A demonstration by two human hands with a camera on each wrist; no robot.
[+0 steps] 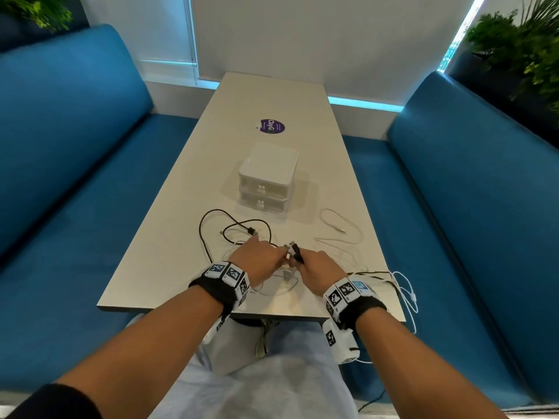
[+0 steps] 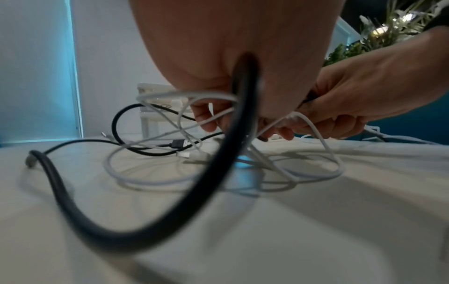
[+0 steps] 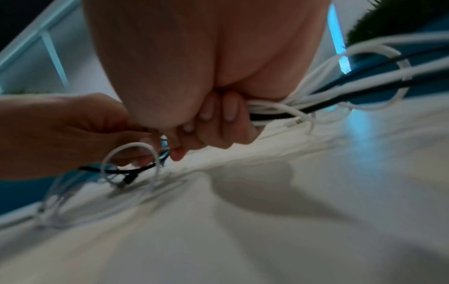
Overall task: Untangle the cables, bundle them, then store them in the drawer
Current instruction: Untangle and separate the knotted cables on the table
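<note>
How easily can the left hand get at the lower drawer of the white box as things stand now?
Probably yes, but not right away. The table between the left hand and the lower drawer holds only loose black cable, nothing tall. However, the hand now holds cables, so it must release them first.

The head view looks forward and down along the long pale rectangular table from its near end. Both wrist views sit low, just above the tabletop, very close under each palm. The left wrist view faces the small white plastic two-drawer box, shared with the head view.
</note>
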